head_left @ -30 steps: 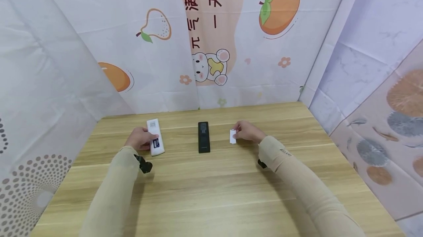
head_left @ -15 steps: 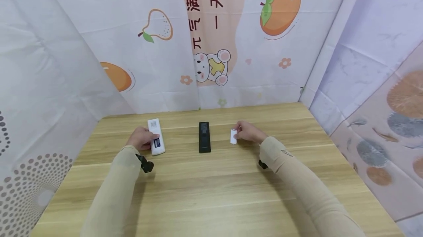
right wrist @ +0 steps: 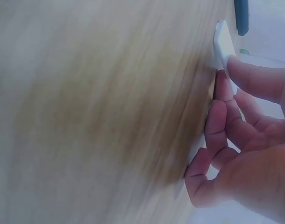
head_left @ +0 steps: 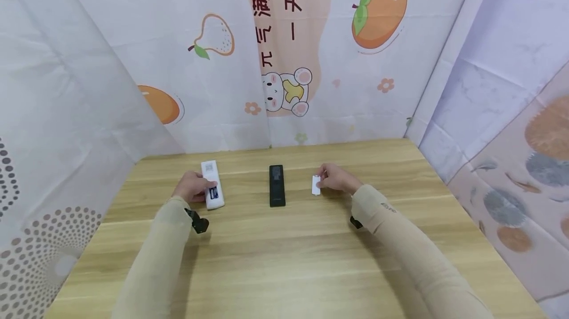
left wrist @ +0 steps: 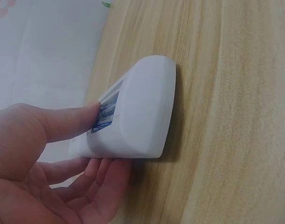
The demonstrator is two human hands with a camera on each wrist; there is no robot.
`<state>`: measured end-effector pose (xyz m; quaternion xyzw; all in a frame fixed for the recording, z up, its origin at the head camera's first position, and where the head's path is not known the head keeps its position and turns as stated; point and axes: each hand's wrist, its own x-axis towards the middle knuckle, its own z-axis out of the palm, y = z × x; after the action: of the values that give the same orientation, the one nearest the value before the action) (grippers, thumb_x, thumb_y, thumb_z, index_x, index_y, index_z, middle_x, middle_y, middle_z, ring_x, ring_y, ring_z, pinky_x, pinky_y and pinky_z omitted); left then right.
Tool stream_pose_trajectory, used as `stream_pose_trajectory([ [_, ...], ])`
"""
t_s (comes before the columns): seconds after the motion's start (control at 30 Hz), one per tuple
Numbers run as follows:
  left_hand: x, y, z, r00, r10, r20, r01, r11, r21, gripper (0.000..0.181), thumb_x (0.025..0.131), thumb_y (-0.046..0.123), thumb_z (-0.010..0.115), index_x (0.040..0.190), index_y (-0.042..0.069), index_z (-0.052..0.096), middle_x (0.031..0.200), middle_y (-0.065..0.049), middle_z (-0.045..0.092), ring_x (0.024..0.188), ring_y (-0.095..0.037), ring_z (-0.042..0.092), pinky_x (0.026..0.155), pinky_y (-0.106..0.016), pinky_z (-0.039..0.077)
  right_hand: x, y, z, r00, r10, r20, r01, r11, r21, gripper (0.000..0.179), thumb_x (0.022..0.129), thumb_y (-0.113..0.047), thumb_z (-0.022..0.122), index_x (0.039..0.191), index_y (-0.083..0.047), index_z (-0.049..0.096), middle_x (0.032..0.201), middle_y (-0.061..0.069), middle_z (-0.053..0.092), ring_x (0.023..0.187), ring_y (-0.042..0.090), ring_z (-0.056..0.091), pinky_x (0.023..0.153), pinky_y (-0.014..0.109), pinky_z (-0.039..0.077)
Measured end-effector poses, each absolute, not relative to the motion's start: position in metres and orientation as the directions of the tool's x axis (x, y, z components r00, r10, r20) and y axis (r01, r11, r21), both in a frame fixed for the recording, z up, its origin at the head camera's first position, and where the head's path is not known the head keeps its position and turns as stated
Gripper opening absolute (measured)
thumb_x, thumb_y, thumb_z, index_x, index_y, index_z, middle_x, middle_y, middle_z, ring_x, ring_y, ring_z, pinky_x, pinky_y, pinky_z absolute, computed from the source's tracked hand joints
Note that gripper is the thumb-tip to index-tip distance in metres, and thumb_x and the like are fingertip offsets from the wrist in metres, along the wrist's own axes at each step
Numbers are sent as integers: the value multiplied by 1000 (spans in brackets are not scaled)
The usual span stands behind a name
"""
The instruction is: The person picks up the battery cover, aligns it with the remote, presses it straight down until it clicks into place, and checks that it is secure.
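On the left of the table lies a white remote control (head_left: 211, 177), back side up, its battery compartment uncovered. Blue batteries (left wrist: 107, 112) show inside it. My left hand (head_left: 191, 186) grips the remote from its left side, thumb on top by the compartment and fingers along the lower edge. Farther right, my right hand (head_left: 337, 179) pinches a small white battery cover (head_left: 316, 185) between thumb and fingers. In the right wrist view the cover (right wrist: 224, 44) is held close to the tabletop, the other fingers curled beneath.
A black remote control (head_left: 277, 185) lies face down between the two hands. The wooden table (head_left: 275, 259) meets a printed curtain (head_left: 213, 126) along its back edge. A black camera (head_left: 200, 223) is strapped to the left wrist.
The whole head view has shifted slightly. Both hands keep the same hold, and the remotes and cover stay in place.
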<state>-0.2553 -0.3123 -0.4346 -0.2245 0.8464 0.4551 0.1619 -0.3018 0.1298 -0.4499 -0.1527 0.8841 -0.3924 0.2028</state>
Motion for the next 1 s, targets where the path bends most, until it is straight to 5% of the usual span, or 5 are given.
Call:
stream_pose_trajectory([
  [0.43,-252,-312,-435,-849,-227,-477,-524,476,706,69,97,17,69,148,-13,34,130,-29,54,98,-30,63,79,-39,60,-295,129,-449,-871,-430,-239,-102,634,-767,24,94,-4,71,113,3,58,97,9,57,86,20,50,76,30,45],
  [1.0,-252,-317,-435,-848,-196,-493,-523,471,711,61,95,20,71,141,-11,44,118,-23,59,99,-31,59,78,-38,60,-297,127,-448,-879,-420,-226,-109,638,-762,25,91,-1,72,111,4,59,93,9,57,82,20,48,71,28,42],
])
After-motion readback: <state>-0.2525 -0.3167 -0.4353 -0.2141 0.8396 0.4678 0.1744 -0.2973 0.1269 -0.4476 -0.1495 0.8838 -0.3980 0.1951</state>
